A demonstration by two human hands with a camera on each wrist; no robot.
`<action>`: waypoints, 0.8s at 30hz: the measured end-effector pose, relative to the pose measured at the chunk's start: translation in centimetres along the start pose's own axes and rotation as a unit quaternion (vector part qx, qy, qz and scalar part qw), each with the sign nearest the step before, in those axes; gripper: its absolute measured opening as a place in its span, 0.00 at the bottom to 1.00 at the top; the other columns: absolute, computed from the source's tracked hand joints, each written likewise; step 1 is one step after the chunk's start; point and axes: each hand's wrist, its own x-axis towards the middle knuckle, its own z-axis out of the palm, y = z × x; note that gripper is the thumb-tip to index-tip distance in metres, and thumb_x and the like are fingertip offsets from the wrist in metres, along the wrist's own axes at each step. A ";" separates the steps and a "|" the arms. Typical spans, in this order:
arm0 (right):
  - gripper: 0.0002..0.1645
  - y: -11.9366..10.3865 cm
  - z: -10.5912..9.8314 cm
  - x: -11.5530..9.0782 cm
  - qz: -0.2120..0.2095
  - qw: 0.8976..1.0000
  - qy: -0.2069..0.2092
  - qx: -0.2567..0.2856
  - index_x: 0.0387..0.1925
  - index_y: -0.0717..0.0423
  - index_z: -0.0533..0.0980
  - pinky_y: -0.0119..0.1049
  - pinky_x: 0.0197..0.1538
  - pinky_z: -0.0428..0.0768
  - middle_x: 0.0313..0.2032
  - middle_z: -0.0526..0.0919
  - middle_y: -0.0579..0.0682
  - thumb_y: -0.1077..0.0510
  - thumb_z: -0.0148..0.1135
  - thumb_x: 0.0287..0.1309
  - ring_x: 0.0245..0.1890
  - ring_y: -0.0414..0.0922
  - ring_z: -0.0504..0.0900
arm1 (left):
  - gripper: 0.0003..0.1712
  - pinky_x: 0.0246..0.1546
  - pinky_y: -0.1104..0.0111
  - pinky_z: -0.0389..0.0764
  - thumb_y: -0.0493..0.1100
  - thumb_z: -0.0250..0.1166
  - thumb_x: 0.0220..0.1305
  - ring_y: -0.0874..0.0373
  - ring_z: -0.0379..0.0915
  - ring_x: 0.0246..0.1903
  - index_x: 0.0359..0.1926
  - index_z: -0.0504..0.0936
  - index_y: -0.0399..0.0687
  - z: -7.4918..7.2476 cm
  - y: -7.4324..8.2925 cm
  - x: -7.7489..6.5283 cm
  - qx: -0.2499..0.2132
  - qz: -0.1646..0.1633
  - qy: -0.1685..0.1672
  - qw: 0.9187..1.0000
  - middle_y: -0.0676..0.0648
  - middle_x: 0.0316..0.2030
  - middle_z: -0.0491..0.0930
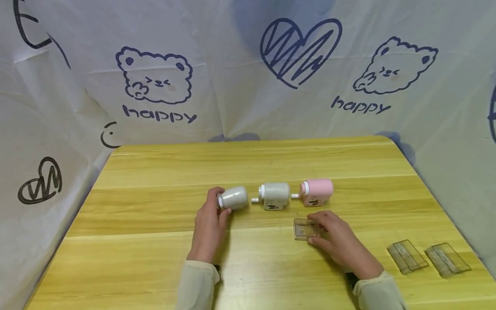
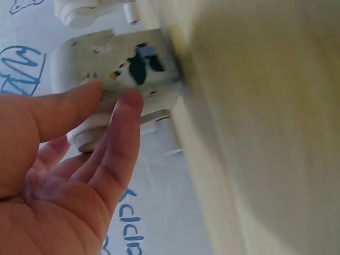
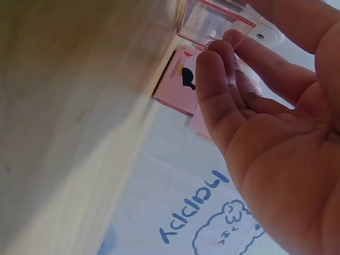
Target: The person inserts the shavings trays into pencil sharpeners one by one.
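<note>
Three hand-crank pencil sharpeners stand in a row on the table in the head view. My left hand (image 1: 208,228) grips the leftmost grey-white sharpener (image 1: 235,197) at its white-collared end, thumb on the near side. A printed picture shows on a pale sharpener (image 2: 127,66) at my fingertips in the left wrist view. To its right are another grey-white sharpener (image 1: 277,193) and a pink sharpener (image 1: 318,191), their white crank knobs pointing left. My right hand (image 1: 342,241) pinches a clear shavings drawer (image 1: 302,229) by its right end. In the right wrist view, the fingers partly cover this drawer (image 3: 204,24).
Two more clear drawers (image 1: 407,257) (image 1: 447,259) lie on the right of the wooden table (image 1: 128,258), beyond my right forearm. A white cloth (image 1: 232,77) with drawn bears and hearts hangs behind the table's far edge.
</note>
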 end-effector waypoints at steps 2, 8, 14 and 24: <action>0.31 0.1 0.0 0.0 0.001 1.000 0.003 -0.001 0.58 0.58 0.72 0.42 0.48 0.77 0.52 0.75 0.51 0.56 0.69 0.53 0.46 0.46 0.76 | 0.27 0.36 0.63 0.78 0.36 0.63 0.62 0.54 0.76 0.36 0.60 0.65 0.51 -0.3 0.1 -0.3 -0.001 0.003 -0.010 1.000 0.40 0.46 0.79; 0.31 0.2 0.1 -0.1 0.002 1.000 0.005 -0.002 0.58 0.59 0.72 0.43 0.49 0.77 0.52 0.75 0.52 0.56 0.69 0.53 0.46 0.47 0.76 | 0.26 0.31 0.66 0.77 0.37 0.65 0.61 0.60 0.76 0.31 0.58 0.66 0.51 -0.8 1.1 -1.7 -0.013 0.012 -0.064 0.998 0.40 0.39 0.80; 0.32 0.2 0.3 -0.1 0.000 1.000 0.012 -0.009 0.59 0.58 0.72 0.44 0.48 0.77 0.51 0.75 0.51 0.56 0.69 0.52 0.45 0.45 0.76 | 0.27 0.32 0.68 0.77 0.37 0.66 0.59 0.63 0.75 0.30 0.58 0.67 0.50 0.1 2.3 -2.7 -0.026 0.047 -0.102 0.993 0.43 0.36 0.80; 0.32 0.3 0.4 0.0 -0.017 0.999 0.029 -0.016 0.59 0.58 0.73 0.44 0.47 0.76 0.51 0.74 0.50 0.56 0.69 0.53 0.44 0.45 0.75 | 0.27 0.30 0.69 0.76 0.36 0.65 0.60 0.63 0.74 0.28 0.59 0.67 0.49 1.5 2.8 -2.8 -0.021 0.071 -0.087 0.993 0.45 0.35 0.79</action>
